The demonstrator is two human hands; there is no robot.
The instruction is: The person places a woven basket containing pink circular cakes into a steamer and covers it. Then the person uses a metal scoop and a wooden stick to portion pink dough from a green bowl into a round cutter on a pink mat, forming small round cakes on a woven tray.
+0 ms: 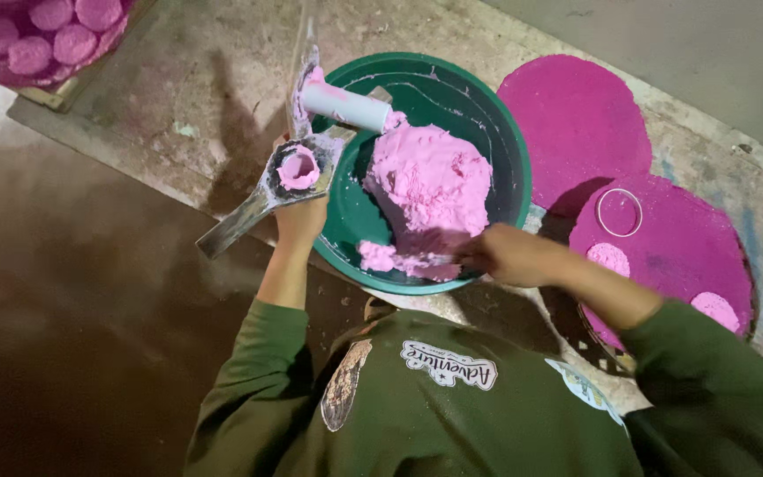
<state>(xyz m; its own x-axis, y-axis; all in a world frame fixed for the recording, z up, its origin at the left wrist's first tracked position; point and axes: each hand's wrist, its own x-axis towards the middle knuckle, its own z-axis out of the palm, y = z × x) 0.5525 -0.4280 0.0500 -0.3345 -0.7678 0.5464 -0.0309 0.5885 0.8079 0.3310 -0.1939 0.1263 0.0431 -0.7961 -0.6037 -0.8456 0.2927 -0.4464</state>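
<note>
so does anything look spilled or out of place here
Nothing is really spilled. Pink paste sits inside the green basin; smears coat the metal mould held in the left hand and the white roller propped on the rim. The right hand digs into the paste. A loose ring lies on a pink disc.

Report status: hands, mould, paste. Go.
Left hand grips metal mould, pink-filled. Right hand scooping pink paste in green basin. Nothing blocking.

A rough concrete ledge [222,97] carries a green basin [501,150]. Beside it lie two round pink mats [576,124], overlapping.
</note>
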